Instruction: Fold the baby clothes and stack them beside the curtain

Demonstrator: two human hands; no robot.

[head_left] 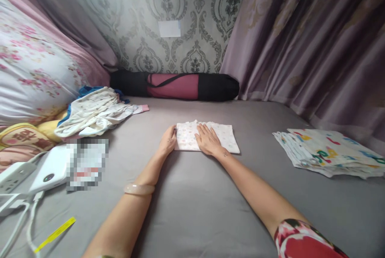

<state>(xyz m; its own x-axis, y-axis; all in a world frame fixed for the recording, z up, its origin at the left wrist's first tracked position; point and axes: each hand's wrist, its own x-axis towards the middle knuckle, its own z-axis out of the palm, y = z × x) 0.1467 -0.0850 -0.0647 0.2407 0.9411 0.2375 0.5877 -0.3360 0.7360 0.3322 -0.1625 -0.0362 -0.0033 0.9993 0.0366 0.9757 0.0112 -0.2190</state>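
Note:
A small white cloth with a faint pink print lies folded flat on the grey bed sheet. My right hand presses palm down on its left half, fingers spread. My left hand grips the cloth's left edge with curled fingers. A pale bangle sits on my left forearm.
A pile of loose light clothes lies at the left. A stack of folded colourful printed cloths rests at the right. A black and pink rolled bag lies against the wall. A white power bank, power strip and cables sit at the near left.

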